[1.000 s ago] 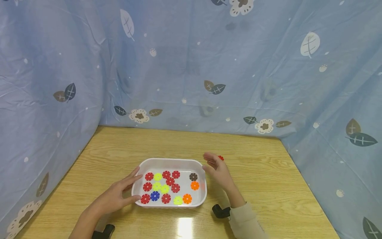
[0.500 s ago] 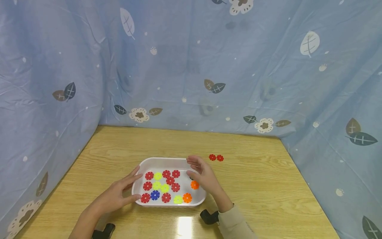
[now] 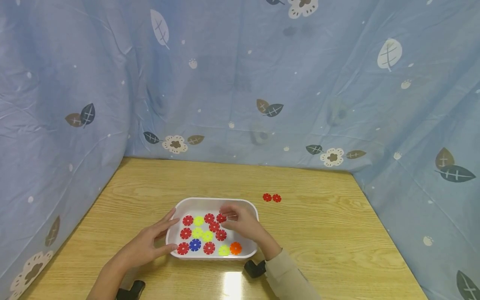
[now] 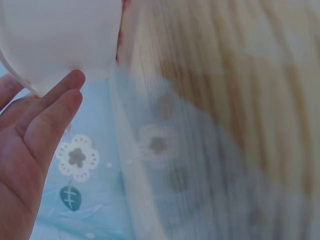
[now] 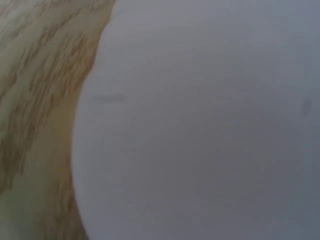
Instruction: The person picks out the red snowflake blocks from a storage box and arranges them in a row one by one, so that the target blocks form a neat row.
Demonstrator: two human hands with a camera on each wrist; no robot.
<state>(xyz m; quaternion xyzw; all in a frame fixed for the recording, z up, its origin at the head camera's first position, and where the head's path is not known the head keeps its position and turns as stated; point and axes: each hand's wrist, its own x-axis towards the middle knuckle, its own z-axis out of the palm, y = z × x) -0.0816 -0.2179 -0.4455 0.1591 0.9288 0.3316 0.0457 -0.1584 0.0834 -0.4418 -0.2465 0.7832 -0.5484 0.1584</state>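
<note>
Right hand, relaxed, shows only in head view; left hand, outstretched, touches tray.

Right hand covering part of white tray toward right edge, partly hiding red notched disc nearer back edge; hand-to-disc contact not showing clearly. Beige sleeve and left forearm running past head view's bottom edge, also cutting off table's front edge. Left wrist view cropping left hand and tray, table grain blurring. Right wrist view blurring tray wall.
</note>
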